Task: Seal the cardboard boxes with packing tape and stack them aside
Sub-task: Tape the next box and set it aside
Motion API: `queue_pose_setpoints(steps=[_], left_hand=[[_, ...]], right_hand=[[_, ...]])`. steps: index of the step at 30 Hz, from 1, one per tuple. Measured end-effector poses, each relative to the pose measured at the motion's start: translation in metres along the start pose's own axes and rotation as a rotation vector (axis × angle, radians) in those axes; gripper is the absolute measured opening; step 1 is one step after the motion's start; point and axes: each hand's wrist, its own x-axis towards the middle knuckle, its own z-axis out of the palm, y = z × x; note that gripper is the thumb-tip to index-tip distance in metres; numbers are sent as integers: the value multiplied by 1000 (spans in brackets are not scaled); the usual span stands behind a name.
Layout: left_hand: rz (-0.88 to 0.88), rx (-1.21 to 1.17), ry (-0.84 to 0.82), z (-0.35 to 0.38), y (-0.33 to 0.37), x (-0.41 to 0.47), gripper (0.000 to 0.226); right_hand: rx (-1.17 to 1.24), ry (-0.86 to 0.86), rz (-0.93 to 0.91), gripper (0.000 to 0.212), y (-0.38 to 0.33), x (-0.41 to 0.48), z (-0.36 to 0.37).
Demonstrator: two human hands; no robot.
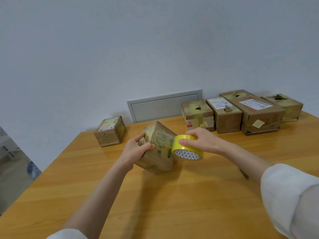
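- A white sleeve [290, 195] covers the right forearm closest to the camera. A second white cuff [67, 234] shows at the bottom edge, on the left arm.
- The yellowish wooden table [155, 204] carries everything.
- A brown cardboard box with green print [162, 145] sits at the middle of the table, tipped up on its lower edge.
- The left hand [136, 150] grips this box at its left corner, with the fingers curled round the side face and the thumb pressed on the near face.
- The right hand [202, 140] holds a roll of yellow packing tape [187, 150] just right of the box. Its fingers curl over the top of the roll and the thumb lies on the outer band. The roll touches the box's right edge, and its white patterned core faces the camera.
- A thin dark item [243, 173] lies on the table right of the box and a little nearer. It is too small to tell what it is.
- A small cube-shaped cardboard box with a white and red label [110, 131] stands behind and left of the tipped box, well apart from it.
- Behind and right of the tipped box, a row of four brown cardboard boxes [227, 116] stands side by side. Two of them carry white shipping labels on top.
- A grey rectangular wall panel [164, 106] sits straight behind the tipped box, set in the pale wall.
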Motion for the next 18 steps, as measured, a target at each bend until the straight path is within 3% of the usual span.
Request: queue_pose_setpoints(steps=[3, 6, 18], left_hand=[[-13, -68, -2, -7, -5, -1, 68], [-24, -138, 6, -13, -12, 1, 65], [-7, -128, -29, -12, -12, 8, 60]], right_hand=[[226, -24, 33, 39, 0, -1, 0], [306, -18, 30, 33, -1, 3, 2], [54, 7, 23, 30, -6, 19, 0]])
